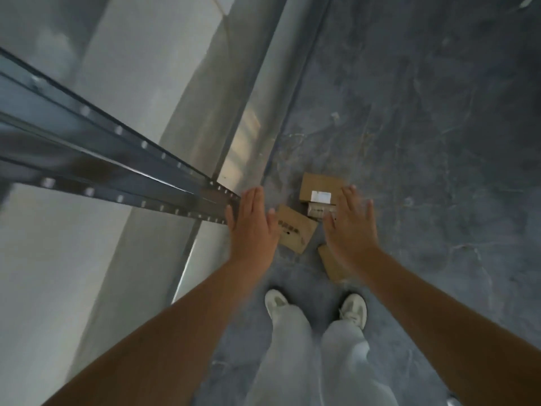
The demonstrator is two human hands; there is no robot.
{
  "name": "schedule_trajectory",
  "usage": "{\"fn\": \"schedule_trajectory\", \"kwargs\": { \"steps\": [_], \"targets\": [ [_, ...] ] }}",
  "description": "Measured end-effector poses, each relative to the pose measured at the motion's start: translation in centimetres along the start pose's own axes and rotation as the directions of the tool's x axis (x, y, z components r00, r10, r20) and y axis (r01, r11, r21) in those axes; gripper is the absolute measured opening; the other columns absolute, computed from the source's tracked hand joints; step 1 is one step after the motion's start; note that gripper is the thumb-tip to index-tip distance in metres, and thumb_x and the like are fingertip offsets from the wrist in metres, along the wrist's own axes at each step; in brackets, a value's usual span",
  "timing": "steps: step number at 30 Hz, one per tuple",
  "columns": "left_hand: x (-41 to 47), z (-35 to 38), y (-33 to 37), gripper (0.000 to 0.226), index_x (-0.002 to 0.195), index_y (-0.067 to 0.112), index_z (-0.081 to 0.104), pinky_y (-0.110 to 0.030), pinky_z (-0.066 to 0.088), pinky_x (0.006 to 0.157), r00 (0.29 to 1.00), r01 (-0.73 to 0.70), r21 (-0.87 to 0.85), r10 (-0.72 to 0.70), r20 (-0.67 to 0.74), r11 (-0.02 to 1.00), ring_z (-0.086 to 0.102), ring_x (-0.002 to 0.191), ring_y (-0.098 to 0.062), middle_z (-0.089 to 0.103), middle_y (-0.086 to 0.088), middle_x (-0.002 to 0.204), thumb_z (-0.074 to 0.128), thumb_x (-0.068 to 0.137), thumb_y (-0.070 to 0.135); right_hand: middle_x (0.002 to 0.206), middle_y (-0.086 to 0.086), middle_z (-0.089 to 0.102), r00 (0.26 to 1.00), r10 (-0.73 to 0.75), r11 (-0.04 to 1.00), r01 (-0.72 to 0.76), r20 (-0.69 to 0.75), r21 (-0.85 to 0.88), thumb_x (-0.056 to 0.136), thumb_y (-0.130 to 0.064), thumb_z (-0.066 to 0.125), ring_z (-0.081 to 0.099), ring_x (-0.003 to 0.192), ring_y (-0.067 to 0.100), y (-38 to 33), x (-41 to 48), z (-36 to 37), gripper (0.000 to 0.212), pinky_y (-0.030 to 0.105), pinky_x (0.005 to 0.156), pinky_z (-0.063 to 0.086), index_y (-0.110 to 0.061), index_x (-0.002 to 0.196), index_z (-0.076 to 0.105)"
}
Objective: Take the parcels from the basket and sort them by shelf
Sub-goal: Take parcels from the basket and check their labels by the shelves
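Observation:
Several brown cardboard parcels lie on the grey floor ahead of my feet. One with a white label (319,187) is farthest, a smaller one (317,210) sits just below it, a flat one with dark print (295,228) lies to the left, and another (332,263) is partly hidden under my right forearm. My left hand (253,227) hovers above them with straight fingers, holding nothing. My right hand (349,225) is stretched out flat too, empty, over the labelled parcels. No basket is in view.
A metal shelf rack stands on the left, its perforated grey upright (123,171) slanting toward my left hand and its pale shelf boards (158,71) beside it. My white shoes (276,301) stand on the mottled grey floor (424,127).

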State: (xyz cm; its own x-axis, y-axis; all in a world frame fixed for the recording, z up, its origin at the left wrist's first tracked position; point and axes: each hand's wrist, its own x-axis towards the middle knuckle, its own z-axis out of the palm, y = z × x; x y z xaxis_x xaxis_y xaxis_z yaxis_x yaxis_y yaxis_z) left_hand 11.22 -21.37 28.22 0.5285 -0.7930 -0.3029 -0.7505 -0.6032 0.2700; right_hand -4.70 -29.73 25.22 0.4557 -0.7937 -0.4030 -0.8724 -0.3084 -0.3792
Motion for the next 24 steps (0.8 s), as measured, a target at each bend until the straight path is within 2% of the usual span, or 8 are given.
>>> {"fn": "schedule_trajectory", "kwargs": {
  "steps": [3,11,14,16,18,20,22,24],
  "targets": [
    [1.7,7.2,-4.0,0.055,0.156,0.015,0.015,-0.045,-0.001,0.122,0.995,0.044,-0.009,-0.043,0.091,0.999,0.002,0.151,-0.009,0.011,0.002,0.164,0.029,0.105,0.028,0.165,0.004,0.003,0.997,0.000,1.000,0.001,0.073,-0.009,0.105,-0.033,0.022,-0.005,0.152,0.016,1.6,2.2,7.9,0.059,0.044,0.121,-0.003,-0.011,0.157,0.005],
    [10.8,24.5,-13.6,0.053,0.155,0.012,0.018,-0.046,0.002,0.123,0.973,0.103,-0.039,-0.092,0.211,0.994,0.004,0.151,-0.013,0.013,-0.001,0.164,0.028,0.105,0.026,0.163,0.012,0.012,0.970,0.120,0.968,-0.161,0.210,0.190,0.103,-0.025,0.033,0.006,0.151,0.024,5.7,11.9,25.8,0.059,0.042,0.123,0.009,-0.004,0.154,0.014],
    [14.8,29.9,-16.1,0.050,0.153,0.008,0.025,-0.046,0.010,0.122,0.958,0.160,-0.067,-0.138,0.252,0.985,0.014,0.150,-0.020,0.023,-0.008,0.161,0.030,0.105,0.022,0.162,0.014,0.012,0.933,0.196,0.919,-0.282,0.303,0.275,0.102,-0.021,0.039,0.013,0.149,0.028,7.5,15.6,30.7,0.061,0.041,0.121,0.017,-0.002,0.154,0.013],
    [17.2,32.7,-17.2,0.045,0.146,0.006,0.037,-0.049,0.027,0.116,0.926,0.262,-0.156,-0.203,0.317,0.952,0.035,0.140,-0.031,0.039,-0.017,0.150,0.033,0.103,0.020,0.157,0.017,0.023,0.888,0.285,0.837,-0.414,0.360,0.358,0.100,-0.017,0.048,0.028,0.143,0.032,8.4,17.4,33.3,0.063,0.041,0.116,0.028,-0.002,0.152,0.017],
    [19.0,35.0,-17.6,0.038,0.137,0.007,0.045,-0.045,0.038,0.107,0.862,0.417,-0.270,-0.283,0.420,0.868,0.048,0.125,-0.035,0.050,-0.019,0.137,0.035,0.102,0.021,0.149,0.020,0.037,0.814,0.374,0.712,-0.559,0.444,0.425,0.095,-0.015,0.057,0.043,0.131,0.035,8.9,18.8,35.5,0.064,0.042,0.106,0.040,-0.003,0.149,0.025],
    [19.9,36.5,-17.2,0.035,0.127,0.008,0.053,-0.043,0.043,0.103,0.807,0.523,-0.362,-0.312,0.501,0.772,0.054,0.117,-0.034,0.057,-0.020,0.128,0.036,0.102,0.025,0.128,0.021,0.055,0.732,0.407,0.559,-0.673,0.546,0.485,0.090,-0.006,0.057,0.056,0.103,0.030,9.1,19.8,37.0,0.047,0.032,0.074,0.052,-0.002,0.135,0.043],
    [20.3,37.2,-16.4,0.035,0.116,0.009,0.059,-0.048,0.048,0.099,0.792,0.561,-0.424,-0.311,0.526,0.711,0.060,0.108,-0.035,0.063,-0.020,0.116,0.035,0.100,0.028,0.088,0.008,0.056,0.690,0.455,0.469,-0.723,0.562,0.508,0.085,0.003,0.050,0.051,0.074,0.020,9.2,20.1,37.4,0.012,0.022,0.044,0.039,-0.008,0.090,0.051],
    [19.9,36.5,-15.6,0.034,0.109,0.009,0.059,-0.050,0.050,0.094,0.788,0.574,-0.458,-0.306,0.534,0.679,0.062,0.101,-0.036,0.064,-0.021,0.109,0.034,0.096,0.028,0.078,0.002,0.043,0.660,0.490,0.374,-0.749,0.570,0.547,0.080,0.003,0.049,0.042,0.066,0.017,9.3,19.7,36.6,0.026,0.024,0.044,0.031,-0.019,0.077,0.034]
  ]
}}
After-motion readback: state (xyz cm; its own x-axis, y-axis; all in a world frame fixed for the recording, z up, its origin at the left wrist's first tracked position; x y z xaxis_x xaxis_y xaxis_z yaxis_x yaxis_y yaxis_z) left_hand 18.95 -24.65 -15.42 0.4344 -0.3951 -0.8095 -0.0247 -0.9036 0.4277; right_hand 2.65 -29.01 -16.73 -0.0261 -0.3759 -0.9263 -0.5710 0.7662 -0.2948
